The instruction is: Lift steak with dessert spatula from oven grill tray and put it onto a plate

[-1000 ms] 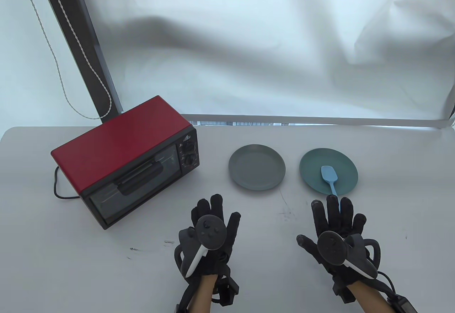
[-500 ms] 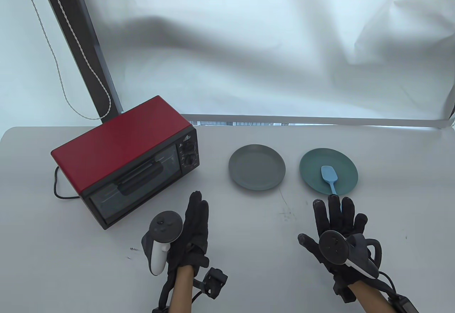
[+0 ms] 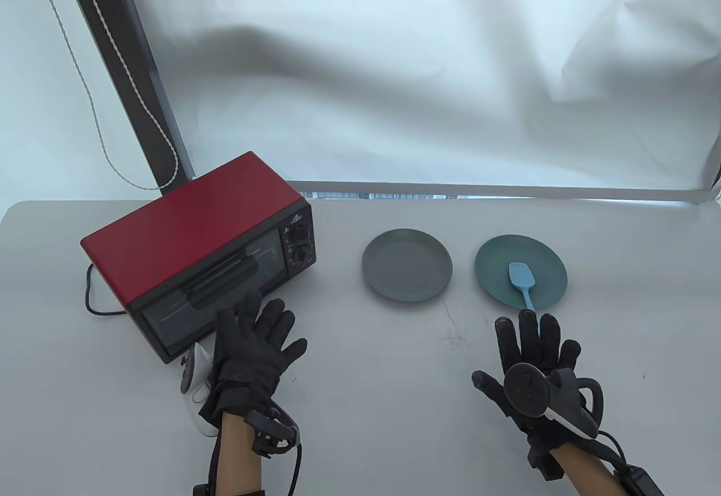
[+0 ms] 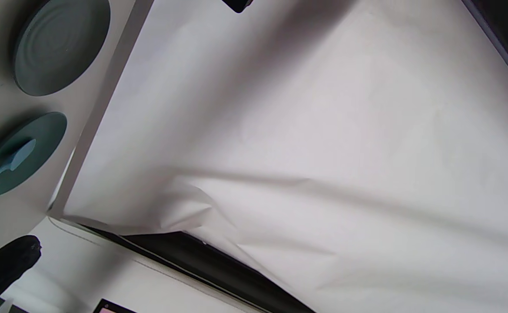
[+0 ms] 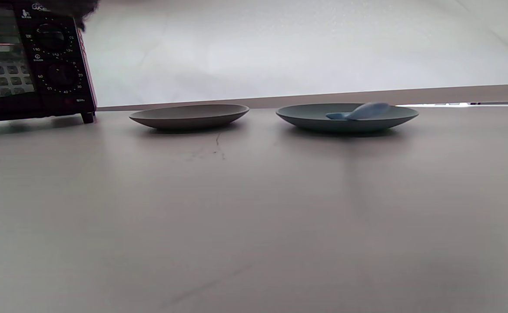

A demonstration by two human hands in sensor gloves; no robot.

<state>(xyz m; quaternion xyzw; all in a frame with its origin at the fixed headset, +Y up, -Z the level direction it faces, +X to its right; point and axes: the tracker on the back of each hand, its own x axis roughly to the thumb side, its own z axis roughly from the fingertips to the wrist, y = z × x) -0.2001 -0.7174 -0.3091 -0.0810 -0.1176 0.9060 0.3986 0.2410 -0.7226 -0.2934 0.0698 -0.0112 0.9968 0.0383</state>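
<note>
Plates: two (one spatula), one oven, both hands open-fingered, gripping nothing

Staged recording setup: white backdrop sheet

Bright, even, diffuse light; soft shadows under both plates; near tabletop blurred.

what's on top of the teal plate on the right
A light blue spatula lies on the teal plate, blade on the dish, handle running over the near rim toward the right hand, which covers its end.
</note>
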